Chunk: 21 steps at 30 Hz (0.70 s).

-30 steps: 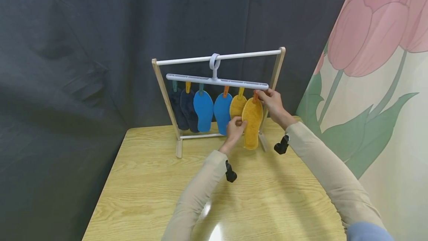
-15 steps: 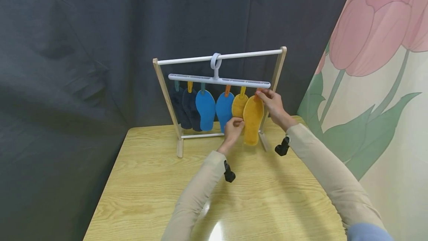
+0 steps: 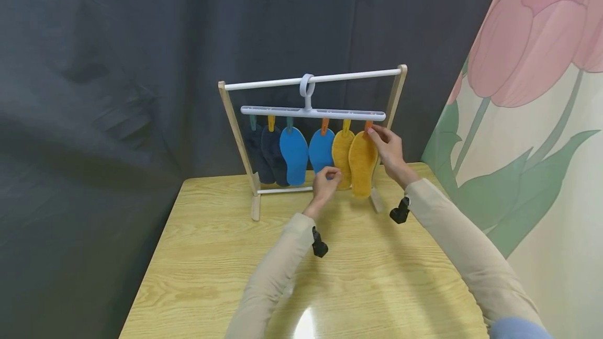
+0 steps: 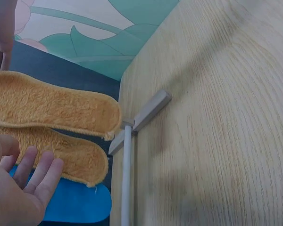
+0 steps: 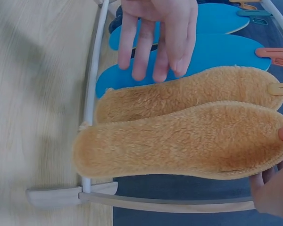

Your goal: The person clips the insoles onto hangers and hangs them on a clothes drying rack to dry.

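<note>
In the head view, my right hand pinches the orange clothespin at the hanger's right end. From that pin hangs a fuzzy yellow insole, its length plain in the right wrist view. Beside it hangs a second yellow insole on a yellow clothespin. My left hand is just left of the yellow pair, in front of a blue insole. Its fingers are loosely bent and hold nothing, as the left wrist view shows. The white hanger carries all the pins.
The hanger hooks over the white top bar of a wooden rack. Another blue insole and two dark insoles hang to the left. The rack stands on a wood-grain table before a dark curtain.
My left hand has drawn left, away from the rightmost yellow insole. That insole's lower end has swung back toward the rack. My right hand stays at the orange clothespin.
</note>
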Motion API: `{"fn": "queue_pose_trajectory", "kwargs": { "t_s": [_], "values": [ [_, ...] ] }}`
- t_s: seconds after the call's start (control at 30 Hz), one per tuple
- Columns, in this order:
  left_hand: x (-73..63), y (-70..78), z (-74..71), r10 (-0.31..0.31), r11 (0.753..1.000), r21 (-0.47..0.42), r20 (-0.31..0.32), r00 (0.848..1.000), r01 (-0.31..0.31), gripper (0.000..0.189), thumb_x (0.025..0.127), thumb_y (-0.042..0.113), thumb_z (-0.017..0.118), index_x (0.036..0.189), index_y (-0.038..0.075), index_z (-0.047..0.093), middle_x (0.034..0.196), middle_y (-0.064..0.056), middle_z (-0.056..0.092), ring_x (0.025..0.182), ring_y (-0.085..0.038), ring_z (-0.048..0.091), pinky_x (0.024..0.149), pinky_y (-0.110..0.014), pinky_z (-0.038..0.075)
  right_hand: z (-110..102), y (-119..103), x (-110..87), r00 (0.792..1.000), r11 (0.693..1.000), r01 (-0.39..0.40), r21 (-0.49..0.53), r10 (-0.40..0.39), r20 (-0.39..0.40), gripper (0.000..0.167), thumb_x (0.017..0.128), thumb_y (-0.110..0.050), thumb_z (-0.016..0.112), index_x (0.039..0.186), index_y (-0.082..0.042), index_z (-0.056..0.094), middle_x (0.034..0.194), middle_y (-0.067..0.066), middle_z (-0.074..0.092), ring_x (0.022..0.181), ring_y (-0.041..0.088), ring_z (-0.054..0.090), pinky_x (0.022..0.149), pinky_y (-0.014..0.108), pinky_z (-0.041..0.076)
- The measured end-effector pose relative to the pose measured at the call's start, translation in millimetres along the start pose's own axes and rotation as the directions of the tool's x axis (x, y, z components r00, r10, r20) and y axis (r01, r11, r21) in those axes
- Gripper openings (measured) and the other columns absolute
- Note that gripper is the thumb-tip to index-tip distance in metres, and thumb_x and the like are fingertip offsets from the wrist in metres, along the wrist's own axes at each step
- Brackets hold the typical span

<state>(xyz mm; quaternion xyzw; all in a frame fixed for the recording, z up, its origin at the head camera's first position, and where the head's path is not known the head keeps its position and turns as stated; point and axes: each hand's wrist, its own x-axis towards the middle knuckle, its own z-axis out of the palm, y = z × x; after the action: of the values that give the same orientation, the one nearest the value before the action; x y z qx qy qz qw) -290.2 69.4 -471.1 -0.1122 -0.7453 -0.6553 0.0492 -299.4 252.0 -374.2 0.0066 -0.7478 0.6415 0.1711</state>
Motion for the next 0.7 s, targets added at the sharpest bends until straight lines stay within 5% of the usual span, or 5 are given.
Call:
{"fn": "queue_pose_trajectory", "kwargs": {
  "t_s": [0.37, 0.53, 0.7],
  "values": [
    [0.3, -12.7, -24.2, 0.003, 0.998, 0.058, -0.039, 0.999, -0.001, 0.015, 0.098, 0.008, 0.062, 0.105, -0.003, 0.068, 0.096, -0.014, 0.068, 0.080, -0.032, 0.067, 0.066, -0.032, 0.057, 0.0, 22.3, -10.1, 0.986, 0.981, 0.101, -0.164, -0.120, -0.112, 0.046, 0.101, -0.032, 0.059, 0.132, 0.003, 0.058, 0.124, 0.017, 0.056, 0.100, 0.011, 0.052, 0.087, 0.022, 0.043],
    [0.3, -19.5, -38.4, 0.012, 0.998, 0.062, -0.055, 0.998, -0.009, 0.019, 0.097, 0.006, 0.061, 0.109, -0.008, 0.067, 0.095, -0.018, 0.069, 0.081, -0.039, 0.069, 0.066, -0.033, 0.058, -0.2, 30.6, -17.2, 0.962, 0.967, 0.146, -0.208, -0.188, -0.198, 0.039, 0.099, -0.029, 0.062, 0.120, 0.004, 0.060, 0.106, 0.008, 0.051, 0.088, 0.009, 0.046, 0.079, 0.022, 0.039],
    [-1.3, -26.3, -52.8, 0.016, 0.998, 0.069, -0.066, 0.998, -0.012, 0.021, 0.099, 0.009, 0.060, 0.110, -0.006, 0.067, 0.096, -0.021, 0.069, 0.073, -0.027, 0.069, 0.063, -0.030, 0.056, -0.4, 40.4, -23.6, 0.927, 0.932, 0.266, -0.244, -0.317, -0.201, 0.029, 0.099, -0.026, 0.063, 0.103, 0.002, 0.061, 0.092, 0.003, 0.050, 0.078, 0.011, 0.045, 0.070, 0.021, 0.037]
  ]
}}
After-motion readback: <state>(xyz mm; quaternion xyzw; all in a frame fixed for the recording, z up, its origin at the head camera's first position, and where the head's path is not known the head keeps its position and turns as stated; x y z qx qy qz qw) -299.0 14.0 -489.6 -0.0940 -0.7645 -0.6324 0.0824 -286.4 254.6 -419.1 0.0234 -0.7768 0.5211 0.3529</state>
